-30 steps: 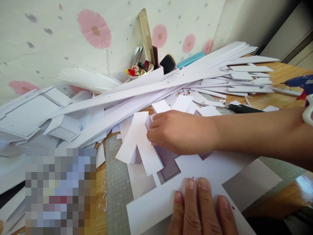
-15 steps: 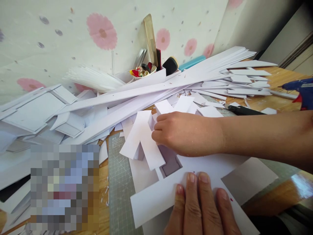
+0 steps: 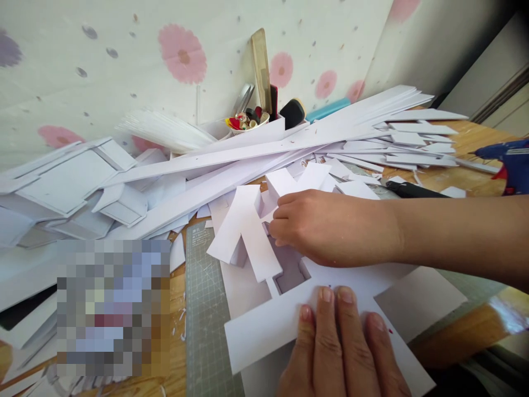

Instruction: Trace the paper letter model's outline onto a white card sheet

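Observation:
My left hand lies flat with its fingers stretched over a white foam-board sheet. This sheet has a cut-out opening along its far side. Just beyond it, my right hand is curled closed, knuckles up, over the far part of the opening. Its fingertips are tucked under, so what they pinch, if anything, stays hidden. Left of those fingers sits a thick white letter-like foam shape with splayed legs. Another white block-like shape shows behind the right hand.
Beneath lies a green cutting mat. Long white strips cross the back. White box shapes are piled left, near a blurred-out patch. A black-handled cutter and a blue glue gun lie right. A small basket holds odds and ends.
My right hand has shifted slightly right, away from the letter-like shape, baring more of the opening. My left hand stays flat on the sheet. The whole view has moved a little.

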